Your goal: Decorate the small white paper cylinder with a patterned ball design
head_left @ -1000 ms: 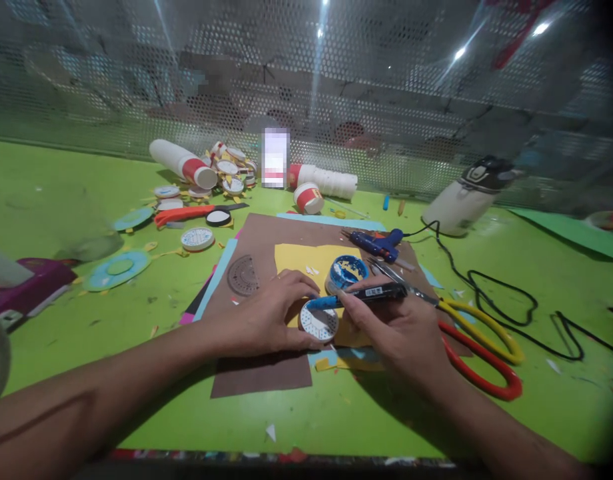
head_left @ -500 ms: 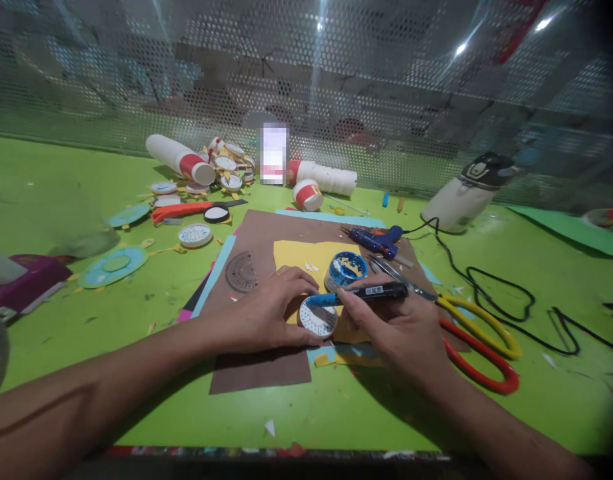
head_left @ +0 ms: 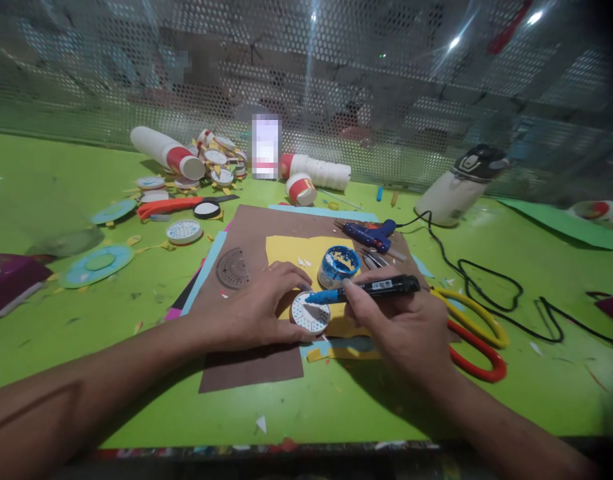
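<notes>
My left hand point(head_left: 259, 303) curls its thumb and fingers around the left side of a small white disc point(head_left: 314, 323) patterned with blue dots and dark lines. In my right hand point(head_left: 404, 323) is a black marker point(head_left: 381, 287) with a blue-smeared front end. Its tip is at the upper part of the disc, though I cannot tell whether it touches. Just behind stands an open jar of blue paint point(head_left: 339, 267). Yellow paper point(head_left: 284, 250) lies under the disc, on top of brown paper point(head_left: 251, 373). Scissors point(head_left: 479, 357) with yellow and red handles lie partly behind my right hand.
A blue glue gun point(head_left: 369, 235) with a black cord, a protractor point(head_left: 232, 268) and an orange-handled cutter point(head_left: 174, 205) lie around. Further back are stacked paper cups point(head_left: 169, 157), a phone point(head_left: 265, 147), a white bottle point(head_left: 449, 198) and a perforated metal screen point(head_left: 306, 73).
The marker tip has shifted slightly rightward over the disc. My left hand keeps its grip, and the whole view has moved a little.
</notes>
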### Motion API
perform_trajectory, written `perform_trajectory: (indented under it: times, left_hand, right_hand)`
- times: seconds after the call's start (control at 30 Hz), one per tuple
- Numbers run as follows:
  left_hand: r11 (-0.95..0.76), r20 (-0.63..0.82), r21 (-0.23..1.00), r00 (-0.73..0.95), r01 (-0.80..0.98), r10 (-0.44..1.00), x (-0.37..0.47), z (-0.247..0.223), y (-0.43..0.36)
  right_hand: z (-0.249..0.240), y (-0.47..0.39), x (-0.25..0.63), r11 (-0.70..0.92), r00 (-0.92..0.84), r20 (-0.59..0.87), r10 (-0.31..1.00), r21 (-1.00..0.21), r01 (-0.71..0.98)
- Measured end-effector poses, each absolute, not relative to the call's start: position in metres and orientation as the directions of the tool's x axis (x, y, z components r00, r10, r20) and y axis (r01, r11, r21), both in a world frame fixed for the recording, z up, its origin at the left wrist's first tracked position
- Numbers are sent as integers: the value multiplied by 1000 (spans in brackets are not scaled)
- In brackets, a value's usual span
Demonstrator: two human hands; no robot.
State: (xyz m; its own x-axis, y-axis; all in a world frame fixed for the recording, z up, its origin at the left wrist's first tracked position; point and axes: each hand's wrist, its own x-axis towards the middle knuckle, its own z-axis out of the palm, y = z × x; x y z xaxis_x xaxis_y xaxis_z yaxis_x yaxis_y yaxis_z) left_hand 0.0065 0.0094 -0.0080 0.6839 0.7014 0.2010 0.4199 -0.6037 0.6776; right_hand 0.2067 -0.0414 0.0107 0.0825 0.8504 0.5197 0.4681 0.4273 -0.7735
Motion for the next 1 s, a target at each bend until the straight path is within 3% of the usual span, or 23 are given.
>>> perform_trajectory:
  times: [0.27, 0.5, 1.0]
  left_hand:
    - [-612, 181, 657, 696, 440, 695, 6, -7, 9]
    - [-613, 189, 658, 692, 437, 697, 6, -7, 10]
    - [-608, 182, 659, 691, 442, 700, 6, -7, 8]
  right_hand:
    - [10, -42, 206, 348, 99, 428, 899, -831, 435]
    - [8, -39, 205, 393, 65, 481, 874, -779, 488]
    - [8, -39, 205, 381, 39, 444, 895, -807, 451]
